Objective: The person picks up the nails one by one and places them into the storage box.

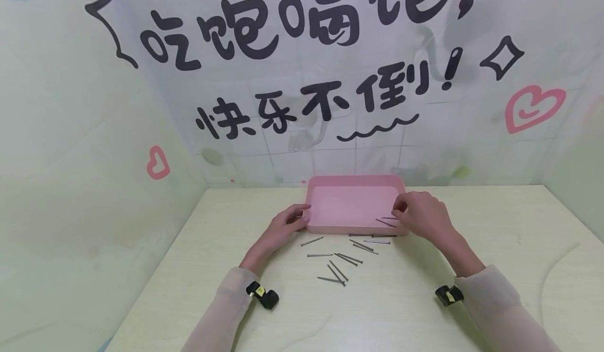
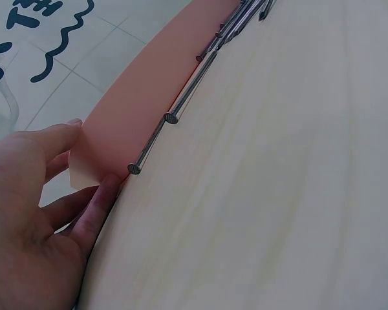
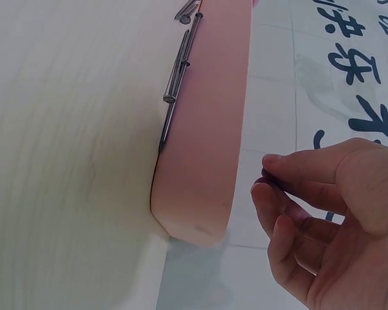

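A pink shallow tray (image 1: 354, 178) stands near the table's back edge. At its left end, my left hand (image 1: 289, 220) grips the corner, with fingertips on the upper rim and down by the tabletop in the left wrist view. My right hand (image 1: 422, 213) is over the tray's right end, thumb and fingertips drawn together. Two steel nails (image 1: 386, 223) show beside those fingertips, inside the tray's near right corner; whether the fingers pinch one is hidden. In front of the tray, several loose nails (image 1: 346, 259) lie scattered, some along its front wall (image 2: 139, 103).
The pale wooden table (image 1: 212, 289) extends on both sides of the tray and towards me. Right behind the tray rises a printed wall sheet (image 1: 264, 163) with black characters, and side walls (image 1: 155, 210) bound the table. Black cameras (image 1: 265, 295) are strapped to both wrists.
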`<state>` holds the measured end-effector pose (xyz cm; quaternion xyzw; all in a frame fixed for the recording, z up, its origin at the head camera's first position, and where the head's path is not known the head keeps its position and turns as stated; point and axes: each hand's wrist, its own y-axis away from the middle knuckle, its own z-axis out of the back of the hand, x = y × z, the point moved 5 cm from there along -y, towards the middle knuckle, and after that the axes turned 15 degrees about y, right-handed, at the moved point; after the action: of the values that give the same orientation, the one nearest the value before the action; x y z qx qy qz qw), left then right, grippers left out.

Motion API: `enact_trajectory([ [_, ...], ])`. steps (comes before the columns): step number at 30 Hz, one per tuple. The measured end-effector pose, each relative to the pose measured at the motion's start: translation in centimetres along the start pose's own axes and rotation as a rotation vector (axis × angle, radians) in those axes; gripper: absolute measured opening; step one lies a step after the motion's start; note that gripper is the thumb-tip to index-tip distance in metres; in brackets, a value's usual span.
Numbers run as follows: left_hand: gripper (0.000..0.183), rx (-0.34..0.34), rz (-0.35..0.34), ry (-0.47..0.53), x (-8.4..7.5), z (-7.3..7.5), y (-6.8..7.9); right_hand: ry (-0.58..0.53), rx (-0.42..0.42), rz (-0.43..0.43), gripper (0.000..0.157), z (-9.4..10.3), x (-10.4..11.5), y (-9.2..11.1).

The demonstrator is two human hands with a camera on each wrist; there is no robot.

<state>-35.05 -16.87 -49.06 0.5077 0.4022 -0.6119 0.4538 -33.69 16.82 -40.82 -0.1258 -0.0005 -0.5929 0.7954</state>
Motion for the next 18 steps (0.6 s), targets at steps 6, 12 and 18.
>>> enact_trajectory([
  [6,0.046,0.006,-0.009,-0.001,0.1,0.0,0.0,-0.007,0.013,0.031,0.008,-0.1,0.8,0.1],
  [12,0.046,0.003,-0.016,-0.008,0.1,0.0,-0.1,0.011,0.078,0.122,0.007,-0.7,2.7,0.4],
  [18,0.046,0.005,-0.011,-0.024,0.0,0.0,-0.1,0.045,0.114,0.203,0.011,-1.8,4.6,1.0],
])
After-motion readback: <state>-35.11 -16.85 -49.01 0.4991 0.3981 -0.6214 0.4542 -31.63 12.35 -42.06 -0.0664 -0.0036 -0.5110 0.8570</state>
